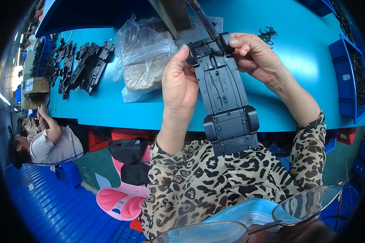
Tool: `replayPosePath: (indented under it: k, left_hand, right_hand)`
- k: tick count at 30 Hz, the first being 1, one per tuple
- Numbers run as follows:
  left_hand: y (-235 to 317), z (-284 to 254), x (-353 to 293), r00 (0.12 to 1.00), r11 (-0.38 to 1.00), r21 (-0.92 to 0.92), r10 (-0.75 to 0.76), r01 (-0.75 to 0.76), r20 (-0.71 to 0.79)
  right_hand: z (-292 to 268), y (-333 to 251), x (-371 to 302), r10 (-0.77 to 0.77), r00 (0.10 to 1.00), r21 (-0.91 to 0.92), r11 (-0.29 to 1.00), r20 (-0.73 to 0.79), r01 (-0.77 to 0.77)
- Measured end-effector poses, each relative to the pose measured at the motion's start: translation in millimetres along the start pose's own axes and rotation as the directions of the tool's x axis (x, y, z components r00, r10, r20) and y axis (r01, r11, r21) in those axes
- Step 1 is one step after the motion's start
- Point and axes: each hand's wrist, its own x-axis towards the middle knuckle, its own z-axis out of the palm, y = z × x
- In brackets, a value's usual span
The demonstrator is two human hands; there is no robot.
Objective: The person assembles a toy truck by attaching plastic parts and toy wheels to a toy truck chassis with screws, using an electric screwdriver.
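Note:
A long black plastic toy car chassis (pixel 224 91) is held in both hands above the front of the blue table, its near end tilted toward my body. My left hand (pixel 180 85) is closed on the far left corner, thumb up by a black wheel-arch piece. My right hand (pixel 256 57) pinches the far right corner, its fingertips on a rounded black piece there. A slim metal shaft (pixel 203 19) comes down from above to the chassis's far end; I cannot tell whether its tip touches. Rounded wheel arches stand out on both sides of the near end.
A bracket (pixel 172 16) rises behind the chassis. Left of it lies a clear plastic bag (pixel 144 52), then several black moulded parts (pixel 91 62). Small black pieces (pixel 267 35) lie behind my right hand. A filled blue bin (pixel 341 79) stands far right. Another person (pixel 54 146) sits left.

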Motion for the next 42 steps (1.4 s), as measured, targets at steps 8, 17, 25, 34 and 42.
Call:
replayPosePath:
  k: [8,17,25,34,42]
  left_hand:
    - [-2.1,2.6,1.5,0.990,0.997,0.074,0.045,-0.036,-0.133]
    - [-1.4,-0.7,1.8,0.994,1.000,-0.008,0.013,-0.013,-0.108]
    - [1.9,3.9,-1.6,0.999,1.000,0.010,-0.007,0.007,0.049]
    - [0.2,-4.4,-0.1,1.000,0.999,-0.021,-0.025,0.025,-0.002]
    - [-2.1,-1.2,1.4,0.999,1.000,-0.006,0.011,-0.011,-0.033]
  right_hand:
    - [1.6,-0.2,-1.9,-0.011,1.000,-0.001,1.000,0.005,0.011]
    - [3.4,-0.1,-2.3,-0.003,1.000,0.003,1.000,-0.021,0.003]
    - [3.0,0.5,-2.1,-0.011,1.000,-0.003,1.000,-0.026,0.011]
    - [4.2,1.3,-3.3,-0.008,1.000,0.014,1.000,-0.023,0.009]
    - [3.1,1.7,-4.5,-0.020,0.999,0.022,1.000,-0.028,0.020]
